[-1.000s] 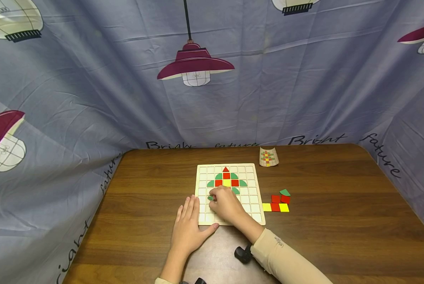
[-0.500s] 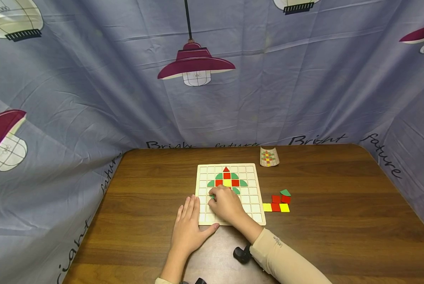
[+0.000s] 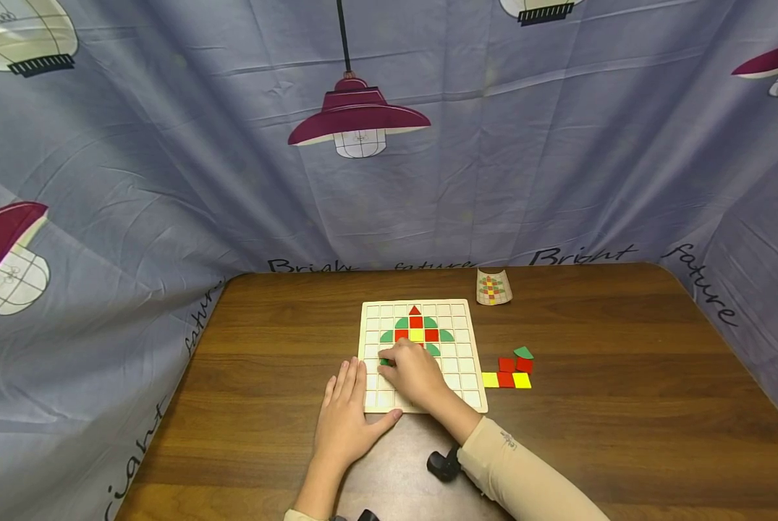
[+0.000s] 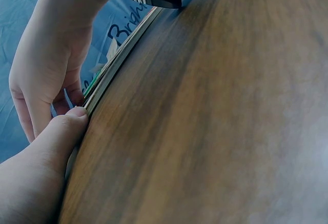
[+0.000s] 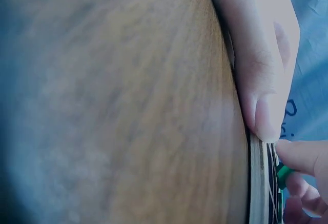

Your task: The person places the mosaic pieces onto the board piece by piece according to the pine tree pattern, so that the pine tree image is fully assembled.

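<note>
In the head view, a pale square grid board [image 3: 463, 380] lies on the table, bearing red, yellow and green tiles in a tree-like pattern. My right hand [image 3: 417, 373] is over its left-middle part, covering some cells. Between its thumb and fingers it pinches a green tile [image 5: 283, 175], seen partly in the right wrist view; its full shape is hidden. My left hand [image 3: 348, 423] rests flat at the board's lower left corner, fingers straight along the left edge. In the left wrist view its thumb [image 4: 61, 131] touches the board's near edge.
Right of the board lie several loose tiles: red squares [image 3: 506, 380], yellow squares [image 3: 522, 380] and a green tile [image 3: 523, 353]. A slightly curled pattern card [image 3: 494, 288] sits near the table's back edge. A patterned curtain [image 3: 493, 181] hangs behind the table.
My right hand has shifted slightly left and stays low over the board. The green tile has gone from raised at its fingertips to lower against the board. My left hand has not moved.
</note>
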`<state>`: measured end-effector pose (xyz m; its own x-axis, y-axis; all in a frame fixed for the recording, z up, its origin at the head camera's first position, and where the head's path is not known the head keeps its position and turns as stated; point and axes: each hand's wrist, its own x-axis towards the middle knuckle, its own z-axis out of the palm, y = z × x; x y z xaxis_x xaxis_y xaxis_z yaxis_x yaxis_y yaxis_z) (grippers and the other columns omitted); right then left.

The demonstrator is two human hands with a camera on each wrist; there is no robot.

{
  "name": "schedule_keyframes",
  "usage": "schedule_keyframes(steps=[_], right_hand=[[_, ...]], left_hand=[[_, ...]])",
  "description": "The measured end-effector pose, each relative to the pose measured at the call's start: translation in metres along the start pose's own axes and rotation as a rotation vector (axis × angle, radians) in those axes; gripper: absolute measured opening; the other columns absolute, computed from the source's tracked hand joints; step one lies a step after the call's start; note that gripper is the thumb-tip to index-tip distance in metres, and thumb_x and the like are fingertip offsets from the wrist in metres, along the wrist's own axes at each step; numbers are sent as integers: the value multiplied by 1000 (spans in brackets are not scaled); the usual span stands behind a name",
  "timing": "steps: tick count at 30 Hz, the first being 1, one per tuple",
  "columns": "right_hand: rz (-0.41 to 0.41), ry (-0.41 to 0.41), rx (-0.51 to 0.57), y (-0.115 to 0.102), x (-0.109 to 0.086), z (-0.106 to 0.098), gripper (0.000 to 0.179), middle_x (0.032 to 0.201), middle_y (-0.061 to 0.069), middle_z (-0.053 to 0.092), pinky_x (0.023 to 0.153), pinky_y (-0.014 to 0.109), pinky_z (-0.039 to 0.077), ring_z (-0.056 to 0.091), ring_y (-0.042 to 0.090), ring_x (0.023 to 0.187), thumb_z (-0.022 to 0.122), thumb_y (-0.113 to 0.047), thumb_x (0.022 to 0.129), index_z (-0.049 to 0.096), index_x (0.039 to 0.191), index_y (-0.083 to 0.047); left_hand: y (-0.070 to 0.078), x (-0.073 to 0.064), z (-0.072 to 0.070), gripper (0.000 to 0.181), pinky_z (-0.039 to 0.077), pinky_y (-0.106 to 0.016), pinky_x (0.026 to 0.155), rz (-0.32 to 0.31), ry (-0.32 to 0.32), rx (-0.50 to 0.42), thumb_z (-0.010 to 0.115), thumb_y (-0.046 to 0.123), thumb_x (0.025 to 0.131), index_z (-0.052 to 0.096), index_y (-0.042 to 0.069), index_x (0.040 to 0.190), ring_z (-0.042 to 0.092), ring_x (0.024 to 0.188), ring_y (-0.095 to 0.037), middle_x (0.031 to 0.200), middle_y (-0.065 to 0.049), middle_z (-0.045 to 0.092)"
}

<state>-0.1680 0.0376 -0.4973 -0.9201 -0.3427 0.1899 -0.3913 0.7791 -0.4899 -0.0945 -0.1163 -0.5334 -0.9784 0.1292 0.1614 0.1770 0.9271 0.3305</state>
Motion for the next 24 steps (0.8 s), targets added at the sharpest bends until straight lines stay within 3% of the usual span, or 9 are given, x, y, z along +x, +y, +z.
schedule_keyframes(steps=[8,17,24], right_hand=[[-9,-28,20,-2,1,1,26,92,-3,59,64,26,50,59,13,79,77,-25,86,78,109,-13],[-67,11,-50,0,3,4,26,87,-1,68,72,35,53,65,18,83,80,-26,83,79,106,-13],[-75,-29,-24,-1,2,2,24,92,2,71,78,40,54,65,21,88,76,-21,87,78,109,-11]], left_hand=[[0,0,-1,107,21,-48,125,0,1,-12,54,79,81,31,5,155,24,153,-26,162,-12,30],[0,0,-1,108,20,-46,125,-7,-12,2,51,81,82,29,6,156,22,154,-24,163,-10,28],[-1,0,0,108,22,-48,124,8,2,-1,52,80,81,31,5,155,25,153,-27,162,-12,31]])
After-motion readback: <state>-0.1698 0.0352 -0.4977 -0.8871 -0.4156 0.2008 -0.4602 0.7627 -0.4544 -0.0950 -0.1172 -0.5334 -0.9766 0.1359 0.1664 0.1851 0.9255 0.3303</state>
